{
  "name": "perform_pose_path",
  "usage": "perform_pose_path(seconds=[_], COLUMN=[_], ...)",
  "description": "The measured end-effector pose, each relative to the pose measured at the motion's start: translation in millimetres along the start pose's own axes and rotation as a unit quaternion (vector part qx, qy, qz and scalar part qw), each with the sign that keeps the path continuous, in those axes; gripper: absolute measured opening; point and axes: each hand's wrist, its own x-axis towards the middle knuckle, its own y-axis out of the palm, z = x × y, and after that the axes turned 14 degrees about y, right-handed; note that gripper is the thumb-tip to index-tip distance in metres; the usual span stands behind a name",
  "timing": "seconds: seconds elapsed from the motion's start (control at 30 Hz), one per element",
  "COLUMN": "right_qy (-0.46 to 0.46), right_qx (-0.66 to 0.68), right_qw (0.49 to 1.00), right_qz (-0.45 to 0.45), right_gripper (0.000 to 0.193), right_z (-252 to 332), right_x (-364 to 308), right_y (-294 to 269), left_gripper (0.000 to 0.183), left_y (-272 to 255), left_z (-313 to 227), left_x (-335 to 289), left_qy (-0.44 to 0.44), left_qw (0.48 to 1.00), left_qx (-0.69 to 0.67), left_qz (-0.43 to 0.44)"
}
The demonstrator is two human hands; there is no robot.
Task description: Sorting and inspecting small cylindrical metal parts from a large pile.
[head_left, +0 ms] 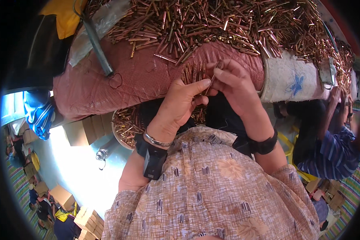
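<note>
My left hand (176,102) is closed around an upright bunch of thin copper-coloured metal rods (193,73), its thumb pointing right. Against its thumb tip, my right hand (237,82) pinches what looks like one more slim rod (211,83). The right fingers partly cover the piece, and its far end is hard to see. Both hands are over the near edge of the work table, in front of a padded roll covered in red checked cloth (132,76). Behind that roll spreads a large heap of the same rods (220,28).
A grey metal tube (97,46) lies across the roll's left part. White towelling (282,82) wraps its right part. Below the table edge sits a basin of rods (128,128). At right, a co-worker in a striped shirt (332,152) sits close. Cartons (88,130) stand at left.
</note>
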Motion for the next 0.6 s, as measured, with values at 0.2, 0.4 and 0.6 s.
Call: perform_pose_path(seconds=[0.2, 0.4, 0.6], right_qy=[0.049, 0.050, -0.155], right_qx=[-0.051, -0.111, -0.480], right_qw=[0.997, 0.993, 0.855], right_qz=[0.040, 0.003, -0.119], right_gripper=[0.011, 0.015, 0.017], right_z=[-9, -7, -3], right_x=[9, 17, 49], right_y=[8, 22, 22], left_gripper=[0.019, 0.015, 0.016], left_y=[-17, -32, -36], left_z=[2, 4, 2], left_x=[-4, -7, -10], left_qy=[0.002, 0.008, 0.025], left_qw=[1.000, 0.998, 0.994], left_qx=[-0.010, -0.055, -0.079], left_qz=[-0.017, -0.043, -0.078])
